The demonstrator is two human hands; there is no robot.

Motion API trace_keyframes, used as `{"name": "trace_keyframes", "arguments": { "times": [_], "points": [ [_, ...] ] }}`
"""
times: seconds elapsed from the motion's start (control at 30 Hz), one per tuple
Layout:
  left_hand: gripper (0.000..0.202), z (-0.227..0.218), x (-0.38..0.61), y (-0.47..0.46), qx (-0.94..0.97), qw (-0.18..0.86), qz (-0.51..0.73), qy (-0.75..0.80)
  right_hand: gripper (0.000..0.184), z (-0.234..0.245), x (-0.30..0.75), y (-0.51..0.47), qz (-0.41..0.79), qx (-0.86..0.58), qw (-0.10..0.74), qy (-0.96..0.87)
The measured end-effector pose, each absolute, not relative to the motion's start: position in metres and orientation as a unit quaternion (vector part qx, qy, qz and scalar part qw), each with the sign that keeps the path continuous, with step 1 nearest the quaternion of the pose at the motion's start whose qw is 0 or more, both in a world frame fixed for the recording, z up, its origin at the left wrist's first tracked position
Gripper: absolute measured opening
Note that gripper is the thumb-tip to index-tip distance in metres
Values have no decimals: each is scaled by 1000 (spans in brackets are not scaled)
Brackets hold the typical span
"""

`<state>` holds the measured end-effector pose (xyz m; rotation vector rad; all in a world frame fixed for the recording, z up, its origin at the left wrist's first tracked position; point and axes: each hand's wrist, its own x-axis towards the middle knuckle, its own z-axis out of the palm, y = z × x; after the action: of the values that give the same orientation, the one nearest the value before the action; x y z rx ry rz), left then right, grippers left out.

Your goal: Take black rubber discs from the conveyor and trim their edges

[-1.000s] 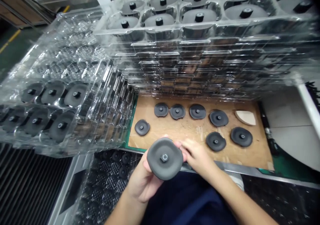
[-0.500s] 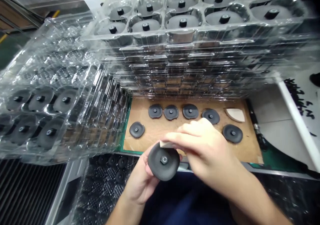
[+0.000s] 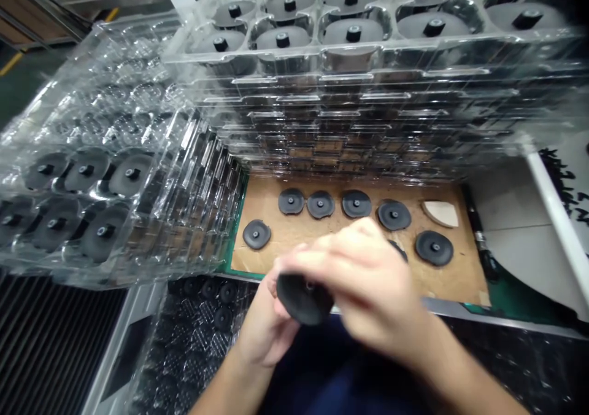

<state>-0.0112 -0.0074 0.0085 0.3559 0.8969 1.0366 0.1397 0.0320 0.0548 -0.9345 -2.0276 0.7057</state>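
Observation:
My left hand (image 3: 264, 326) grips a dark grey rubber disc (image 3: 301, 301) with a small metal nut at its centre, holding it above my lap at the bench's front edge. My right hand (image 3: 363, 280) lies over the top of that disc, fingers curled and pressed against it; the hand is blurred by motion, and I cannot make out anything in it. Behind my hands, several similar discs (image 3: 355, 203) lie loose on a brown board (image 3: 460, 274).
A tall stack of clear plastic trays (image 3: 359, 108) loaded with discs stands behind the board. Another stack of trays (image 3: 92, 182) leans at the left. A pale wedge-shaped piece (image 3: 440, 213) lies at the board's right. A dark tray of small parts (image 3: 207, 317) sits lower left.
My right hand rose from beside the disc, came over it holding a small pale piece, and now covers its upper half. The disc tilted away, so its face is less visible.

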Motion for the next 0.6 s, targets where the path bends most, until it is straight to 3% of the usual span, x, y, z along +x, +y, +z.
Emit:
{"name": "trace_keyframes", "arguments": {
  "times": [0.13, 0.33, 0.5, 0.6],
  "points": [
    [53, 8, -24, -10, 105, 778, 496, 372, 22, 9, 155, 26, 372, -546, 329, -675],
    [50, 9, -28, -11, 70, 771, 517, 364, 18, -56, 157, -1, 416, -567, 274, -656],
    [63, 12, -17, -11, 92, 757, 509, 400, 25, 5, 148, 8, 351, -610, 352, -617],
    [64, 12, -12, -12, 129, 750, 494, 420, 23, 51, 133, 11, 265, -500, 454, -688]
  ]
}}
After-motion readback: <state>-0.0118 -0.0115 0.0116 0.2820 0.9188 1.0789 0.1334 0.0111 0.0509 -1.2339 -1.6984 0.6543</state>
